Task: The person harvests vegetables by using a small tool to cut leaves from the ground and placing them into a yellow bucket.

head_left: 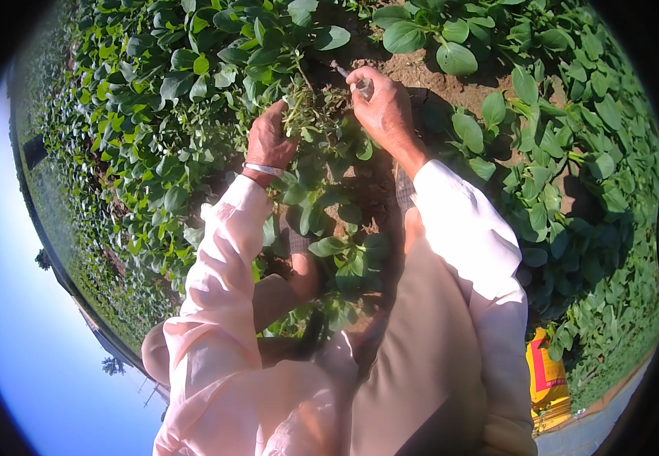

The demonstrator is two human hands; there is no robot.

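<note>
My left hand [272, 138], with a pale band at the wrist, is closed at the edge of a tuft of small-leaved weeds [316, 121]; its fingertips are partly hidden, but stems come out from between them. To the right of that tuft, my right hand [384, 108] is wrapped round the handle of a small hand tool [364, 88]. A thin metal shaft points up and left from the fist toward the soil. Leaves and shadow keep me from making out the tool's tip.
Broad-leaved green plants [175, 83] grow densely on the left, and more plants [538, 205] fill the right. Brown soil [466, 91] shows between the rows. Young plants [350, 262] stand between my feet. A yellow and red bag [548, 376] lies at the lower right.
</note>
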